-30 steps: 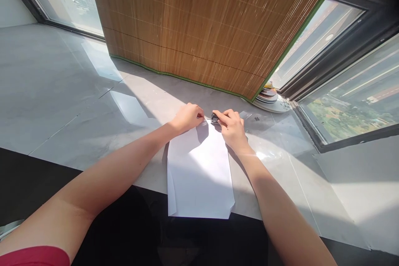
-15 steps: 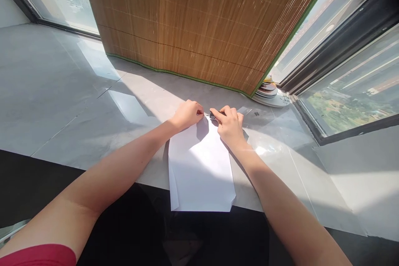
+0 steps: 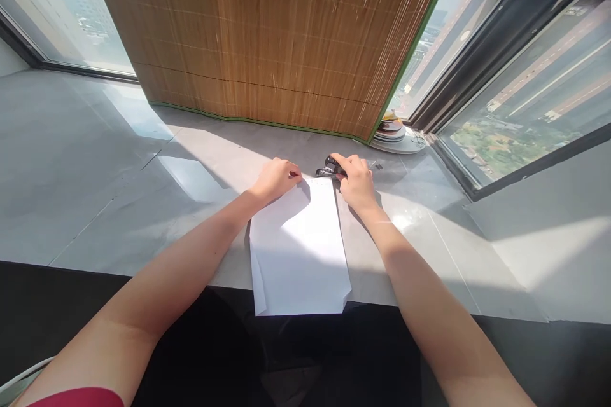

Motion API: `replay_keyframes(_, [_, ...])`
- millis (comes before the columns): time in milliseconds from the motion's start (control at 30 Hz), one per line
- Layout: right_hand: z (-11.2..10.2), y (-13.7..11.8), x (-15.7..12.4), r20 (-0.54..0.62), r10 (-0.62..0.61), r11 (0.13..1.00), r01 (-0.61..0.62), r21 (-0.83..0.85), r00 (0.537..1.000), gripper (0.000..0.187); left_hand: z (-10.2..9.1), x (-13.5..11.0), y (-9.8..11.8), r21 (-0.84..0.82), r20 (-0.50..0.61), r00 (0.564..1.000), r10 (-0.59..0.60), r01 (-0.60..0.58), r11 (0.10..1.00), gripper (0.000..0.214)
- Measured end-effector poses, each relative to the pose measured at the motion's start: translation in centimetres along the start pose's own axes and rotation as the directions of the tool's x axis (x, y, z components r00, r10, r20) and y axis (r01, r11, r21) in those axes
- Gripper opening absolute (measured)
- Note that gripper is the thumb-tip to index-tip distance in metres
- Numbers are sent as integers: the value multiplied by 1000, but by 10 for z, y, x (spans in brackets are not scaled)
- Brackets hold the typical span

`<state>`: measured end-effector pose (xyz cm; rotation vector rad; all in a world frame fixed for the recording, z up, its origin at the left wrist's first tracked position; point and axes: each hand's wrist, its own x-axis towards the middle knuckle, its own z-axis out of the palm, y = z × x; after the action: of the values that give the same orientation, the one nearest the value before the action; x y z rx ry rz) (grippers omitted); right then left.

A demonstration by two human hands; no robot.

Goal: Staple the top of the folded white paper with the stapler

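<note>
While the far left corner of the white paper [image 3: 303,238] is pinched between the closed fingertips of the left hand [image 3: 275,178], what appears to be a black stapler [image 3: 328,167] is gripped at its rear end by the right hand [image 3: 357,183], whose fingers are curled around it. Half a second ago the stapler was pressed flatter against the paper's far edge; now its top part is seen raised, its front is set a little farther from the left hand, and more of its body is exposed. Along that edge, just in front of the stapler, small marks are uncovered, though whether they are staples cannot be told. By this change the paper seems to be freed from the stapler's bite, while its corner is still steadied on the left. Whether the stapler is touching the paper cannot be made out. The sheet is laid on the grey counter [image 3: 375,267], between the two forearms, with its near end extended past the counter's front edge and its near right corner creased.
</note>
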<state>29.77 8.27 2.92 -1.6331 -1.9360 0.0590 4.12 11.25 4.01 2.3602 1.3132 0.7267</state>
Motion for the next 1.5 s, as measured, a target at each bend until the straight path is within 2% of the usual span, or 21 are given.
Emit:
replay_keyframes(100, [2,15,7,-66,120,993,-120,3,991,61,-1,0,0,-15,4,1000,2,-2,1000,22])
replay_keyframes(167, [4,21,9,-79,151,989,-150,16,985,60,-1,-1,0,-10,6,1000,2,-2,1000,23])
replay_keyframes(333, [5,25,10,-64,146,989,-144,41,987,56,2,2,-2,61,-9,1000,16,-15,998,23])
replay_keyframes(533, [3,24,11,-52,151,986,-146,82,987,52,7,5,-10,65,-32,994,104,-102,993,19])
replay_keyframes(667, [5,26,11,-57,156,985,-151,82,986,50,10,3,-13,73,-2,982,189,-188,979,23])
replay_keyframes(967, [3,24,11,-43,170,983,-167,74,985,49,9,1,-8,154,76,964,255,-264,952,28])
replay_keyframes(1500, [3,24,12,-35,174,984,-173,33,984,47,10,1,-9,154,121,955,271,-288,945,31])
